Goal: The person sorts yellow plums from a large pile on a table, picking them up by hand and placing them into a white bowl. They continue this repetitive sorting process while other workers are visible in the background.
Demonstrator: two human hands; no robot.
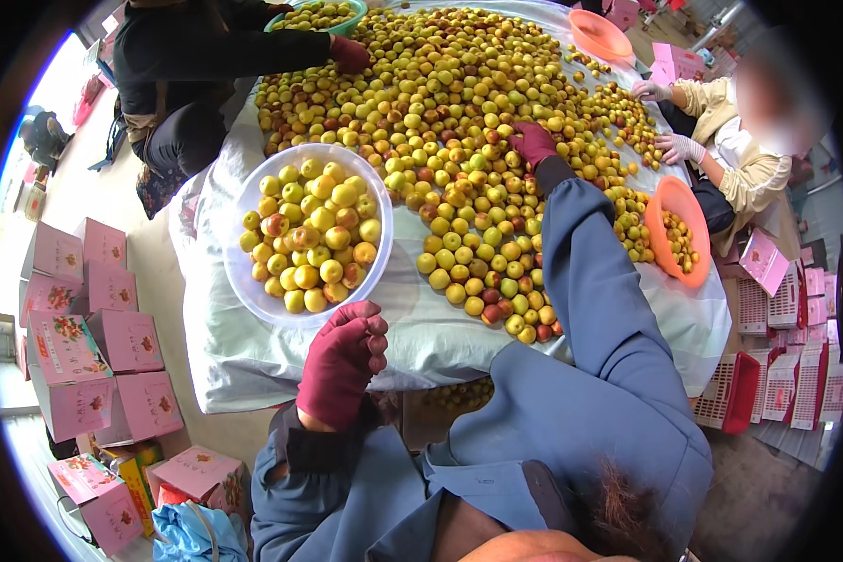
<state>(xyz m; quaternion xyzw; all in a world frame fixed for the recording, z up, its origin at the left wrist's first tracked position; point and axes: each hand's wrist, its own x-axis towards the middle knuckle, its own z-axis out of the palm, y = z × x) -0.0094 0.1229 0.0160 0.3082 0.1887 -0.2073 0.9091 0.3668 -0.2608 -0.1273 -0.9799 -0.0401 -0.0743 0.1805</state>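
Observation:
My left hand (pixel 342 362), in a maroon glove, is curled at the near rim of a translucent plastic basin (pixel 233 270). Its palm side is hidden, so I cannot see whether anything is inside it. The basin holds many yellow-green jujubes (pixel 309 239), some with reddish-brown patches. My right hand (pixel 534 144), gloved the same way, reaches far across into a broad heap of loose jujubes (pixel 449 91). Its fingertips are down among the fruit, and I cannot make out whether they grip one. The heap lies on a pale cloth (pixel 253 365) covering the table.
At the upper left, a person's gloved hand (pixel 350 55) touches the heap near a green basin (pixel 355 21). Across on the right, another person's white-gloved hands (pixel 680 149) are by the fruit. Orange basins (pixel 702 246) flank that side. Pink cartons (pixel 130 341) and plastic crates (pixel 734 393) stand around.

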